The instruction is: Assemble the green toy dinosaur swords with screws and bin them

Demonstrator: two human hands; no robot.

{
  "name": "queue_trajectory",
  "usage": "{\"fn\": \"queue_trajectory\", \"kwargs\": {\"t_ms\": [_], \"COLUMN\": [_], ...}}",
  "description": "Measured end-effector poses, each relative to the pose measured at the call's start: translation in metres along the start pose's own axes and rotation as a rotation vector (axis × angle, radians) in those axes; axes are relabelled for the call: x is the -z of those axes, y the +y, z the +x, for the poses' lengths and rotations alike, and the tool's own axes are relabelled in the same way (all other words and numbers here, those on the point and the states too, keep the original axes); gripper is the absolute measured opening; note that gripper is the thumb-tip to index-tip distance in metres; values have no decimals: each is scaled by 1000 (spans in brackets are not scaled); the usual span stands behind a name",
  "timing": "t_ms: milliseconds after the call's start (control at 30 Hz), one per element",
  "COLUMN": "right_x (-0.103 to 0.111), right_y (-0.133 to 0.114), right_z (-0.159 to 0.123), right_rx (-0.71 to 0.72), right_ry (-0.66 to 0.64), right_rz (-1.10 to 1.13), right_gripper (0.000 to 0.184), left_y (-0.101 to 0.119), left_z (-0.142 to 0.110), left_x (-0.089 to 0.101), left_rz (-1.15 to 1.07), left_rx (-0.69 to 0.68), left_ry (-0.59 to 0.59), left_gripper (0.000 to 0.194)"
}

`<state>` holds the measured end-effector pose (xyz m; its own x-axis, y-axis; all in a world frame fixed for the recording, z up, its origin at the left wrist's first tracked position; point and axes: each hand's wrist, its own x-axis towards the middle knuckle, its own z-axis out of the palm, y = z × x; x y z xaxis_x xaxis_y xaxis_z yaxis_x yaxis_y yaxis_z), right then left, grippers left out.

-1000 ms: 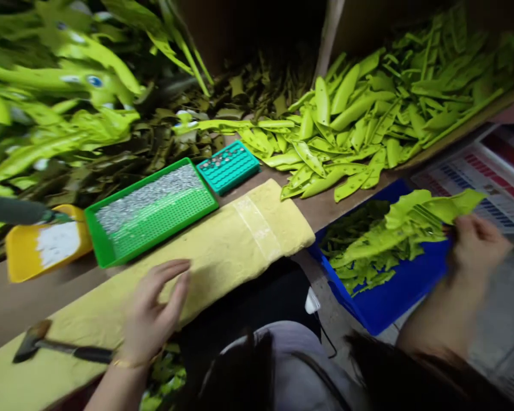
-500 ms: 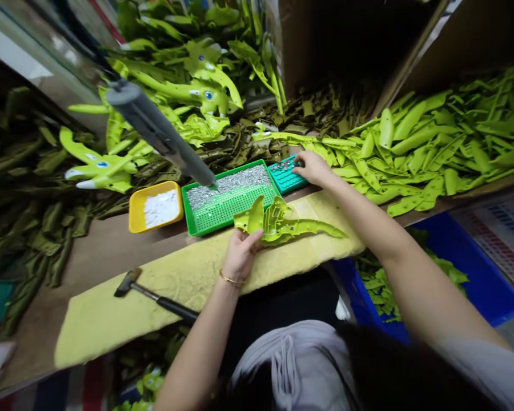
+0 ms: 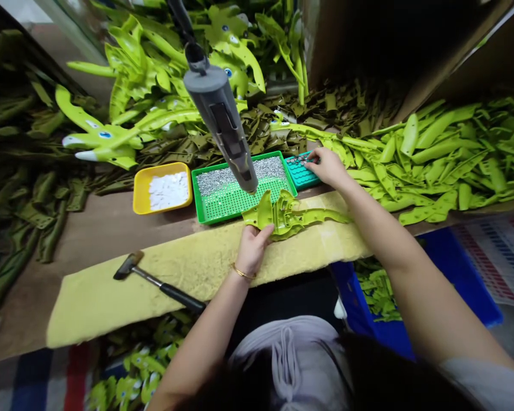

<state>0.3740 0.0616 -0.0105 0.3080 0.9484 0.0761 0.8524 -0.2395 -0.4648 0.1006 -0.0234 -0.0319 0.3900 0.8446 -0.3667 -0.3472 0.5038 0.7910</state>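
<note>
We log a small hammer (image 3: 154,281) on a yellow felt pad (image 3: 89,308), then a green tray (image 3: 201,211) of small metal studs under a hanging grey driver tool (image 3: 223,114). Left hand (image 3: 252,249), fingers curled, clamps a lime plastic toy part (image 3: 282,216) on the pad. Right hand (image 3: 328,167), fingers pinched together, sits over a teal tray (image 3: 300,177); whether they hold anything we can't tell. Plenty of loose lime parts (image 3: 445,142) lie heaped further right.

Along the tabletop's (image 3: 89,228) rear edge, left to right: a small tray (image 3: 137,194) of flat pieces, a larger perforated tray (image 3: 203,216) of studs, a studded block (image 3: 298,177). A foam pad (image 3: 111,302) runs along the front edge, bearing a hammer (image 3: 154,282) at left and a moulded plastic toy part (image 3: 291,217) at centre. Beyond the front edge, at right, sits a plastic crate (image 3: 454,257).
</note>
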Motion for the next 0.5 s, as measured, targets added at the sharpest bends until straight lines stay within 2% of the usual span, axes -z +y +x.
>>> {"fn": "queue_trajectory", "kwargs": {"t_ms": [133,233,300,367,433,500], "right_x": [0,5,9,11,8,2], "right_y": [-2,-10,-22,-38,-55,-68], "right_z": [10,3,-15,-44,-77,-106], "right_rx": [-20,-20,26,137,278,362], "right_ry": [-12,0,50,85,55,9], "right_rz": [3,-24,-4,81,161,145], "right_gripper": [15,9,12,14,15,16], "left_y": [0,0,0,-1,-2,-2], "left_z": [0,0,0,1,1,2], "left_x": [-1,-1,-1,-1,0,0], "left_rz": [-7,-4,4,13,16,14], "left_rx": [5,8,7,1,-1,-2], "left_ry": [3,14,12,11,24,39], "left_gripper": [48,48,46,45,45,46]}}
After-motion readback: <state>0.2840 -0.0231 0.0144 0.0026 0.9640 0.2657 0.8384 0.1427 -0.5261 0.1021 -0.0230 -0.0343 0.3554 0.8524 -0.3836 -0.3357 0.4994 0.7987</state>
